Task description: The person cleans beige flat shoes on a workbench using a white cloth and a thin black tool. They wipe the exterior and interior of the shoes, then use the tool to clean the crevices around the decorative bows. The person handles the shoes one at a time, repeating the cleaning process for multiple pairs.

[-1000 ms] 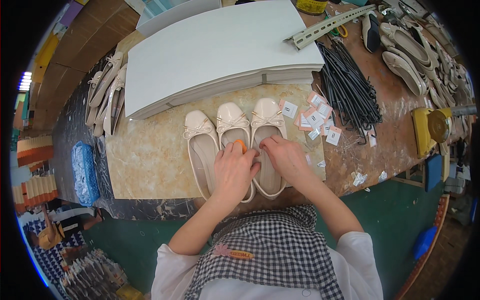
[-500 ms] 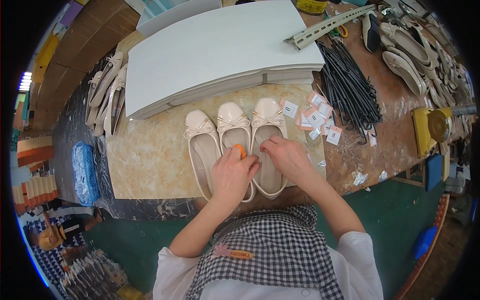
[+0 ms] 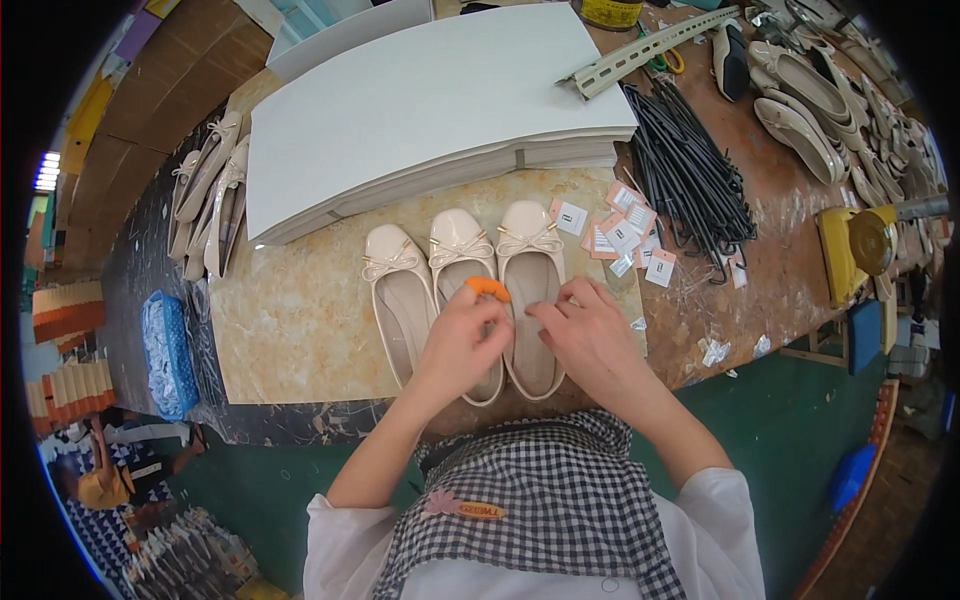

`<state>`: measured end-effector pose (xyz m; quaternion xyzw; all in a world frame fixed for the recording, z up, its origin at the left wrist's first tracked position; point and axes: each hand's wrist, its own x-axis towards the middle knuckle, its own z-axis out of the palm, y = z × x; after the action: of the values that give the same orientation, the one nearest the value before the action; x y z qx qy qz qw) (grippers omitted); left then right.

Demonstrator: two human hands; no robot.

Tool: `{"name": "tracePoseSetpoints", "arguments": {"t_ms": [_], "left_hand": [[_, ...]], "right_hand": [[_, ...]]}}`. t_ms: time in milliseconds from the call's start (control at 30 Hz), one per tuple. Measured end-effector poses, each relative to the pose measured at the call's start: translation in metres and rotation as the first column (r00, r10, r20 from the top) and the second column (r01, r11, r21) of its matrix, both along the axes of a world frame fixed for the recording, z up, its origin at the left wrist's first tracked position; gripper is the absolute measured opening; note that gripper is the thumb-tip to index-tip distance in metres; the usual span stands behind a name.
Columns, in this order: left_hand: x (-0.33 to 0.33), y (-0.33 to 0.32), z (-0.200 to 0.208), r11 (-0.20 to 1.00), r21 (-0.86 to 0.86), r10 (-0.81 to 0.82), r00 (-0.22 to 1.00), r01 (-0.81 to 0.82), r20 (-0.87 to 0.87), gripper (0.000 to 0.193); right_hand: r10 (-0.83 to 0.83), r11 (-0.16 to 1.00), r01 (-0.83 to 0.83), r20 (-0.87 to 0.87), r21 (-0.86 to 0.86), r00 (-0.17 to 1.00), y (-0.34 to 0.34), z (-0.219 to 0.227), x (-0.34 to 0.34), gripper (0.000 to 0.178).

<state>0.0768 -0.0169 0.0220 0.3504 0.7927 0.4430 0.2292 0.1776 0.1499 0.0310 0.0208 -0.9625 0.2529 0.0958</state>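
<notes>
Checked fabric of my apron [image 3: 540,500] fills the nearest part of the view, with both forearms rising from it toward the worktop [image 3: 300,320]. My left hand [image 3: 462,335] sits over the middle cream ballet flat [image 3: 460,250], its grip pressed together on a small orange piece [image 3: 489,288] that pokes out above the fingertips, just over the shoe's opening. My right hand [image 3: 590,335] lies beside it over the right-hand flat [image 3: 530,260], fingers curled inward toward the left hand; I cannot tell whether that grip pinches anything, since the fingertips hide what lies under them. The two hands almost touch above the gap between these two shoes.

A third cream flat [image 3: 395,295] lies to the left of the pair, uncovered, bow toward the far side. All three shoes lie side by side on the marbled beige surface, toes pointing away from me.

Just beyond the right-hand shoe, a scatter of small paper tags [image 3: 625,232] is spread out, and next to them a bundle of black rods [image 3: 690,170]. Farther off, a thick stack of white boards [image 3: 430,100] spans the worktop right behind the shoe toes. To its left several more cream shoes [image 3: 210,190] lie bunched, and at the far right edge another row of flats [image 3: 800,100] lines the brown surface beside a metal rail [image 3: 650,45].
</notes>
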Motion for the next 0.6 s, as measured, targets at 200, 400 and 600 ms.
{"name": "tracePoseSetpoints", "arguments": {"t_ms": [200,400,600], "left_hand": [[-0.005,0.002,-0.005,0.932,0.144,0.045,0.500,-0.333,0.865,0.017],[-0.004,-0.005,-0.004,0.881,0.197,0.092,0.563,-0.431,0.821,0.021],[-0.004,-0.011,-0.014,0.835,0.224,0.092,0.529,-0.502,0.843,0.019]], "right_hand": [[0.079,0.871,0.099,0.337,-0.480,0.938,0.012,-0.004,0.006,0.022],[-0.183,0.907,0.191,0.058,-0.375,0.981,0.011,-0.010,0.015,0.028],[-0.144,0.987,0.141,-0.048,-0.073,0.988,-0.004,-0.020,0.002,0.038]]}}
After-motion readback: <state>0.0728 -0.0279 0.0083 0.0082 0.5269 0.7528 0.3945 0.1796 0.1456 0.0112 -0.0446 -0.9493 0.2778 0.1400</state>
